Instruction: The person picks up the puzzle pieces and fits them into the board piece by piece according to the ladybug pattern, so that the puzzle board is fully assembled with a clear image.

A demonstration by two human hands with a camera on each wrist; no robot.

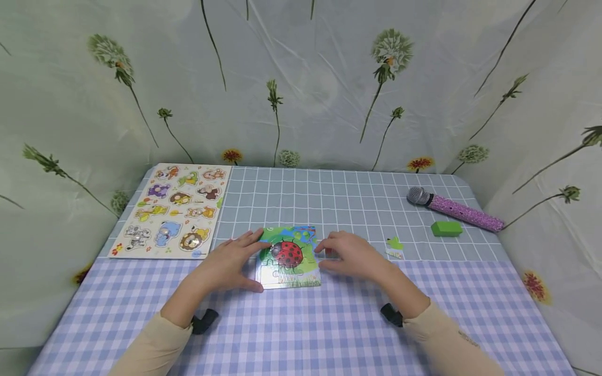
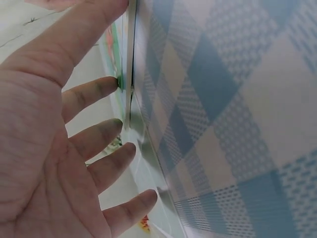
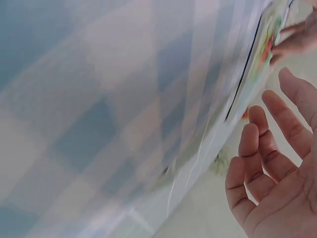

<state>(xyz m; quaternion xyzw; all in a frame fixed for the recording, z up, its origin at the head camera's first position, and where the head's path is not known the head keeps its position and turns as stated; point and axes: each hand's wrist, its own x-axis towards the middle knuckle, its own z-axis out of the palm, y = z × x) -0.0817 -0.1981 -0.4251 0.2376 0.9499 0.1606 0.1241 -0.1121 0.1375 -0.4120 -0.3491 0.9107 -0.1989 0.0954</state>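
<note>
A square ladybug jigsaw puzzle [image 1: 290,257] lies flat on the table, with a pale patch at its lower left. My left hand [image 1: 231,263] rests at its left side, fingers spread and thumb by the near-left corner. In the left wrist view the left hand's fingers [image 2: 106,131] look straight and apart. Beside the right edge hovers my right hand [image 1: 350,255], fingers loosely bent. The right wrist view shows nothing between that hand's fingers [image 3: 270,148]. A small red piece [image 1: 331,253] is partly hidden behind this hand.
Another loose puzzle piece [image 1: 394,248], green and white, lies right of the right hand. Farther right are a green block [image 1: 446,228] and a purple glitter microphone [image 1: 456,209]. An animal peg puzzle board [image 1: 171,211] lies at the left. Checked cloth [image 1: 301,334] covers the near side.
</note>
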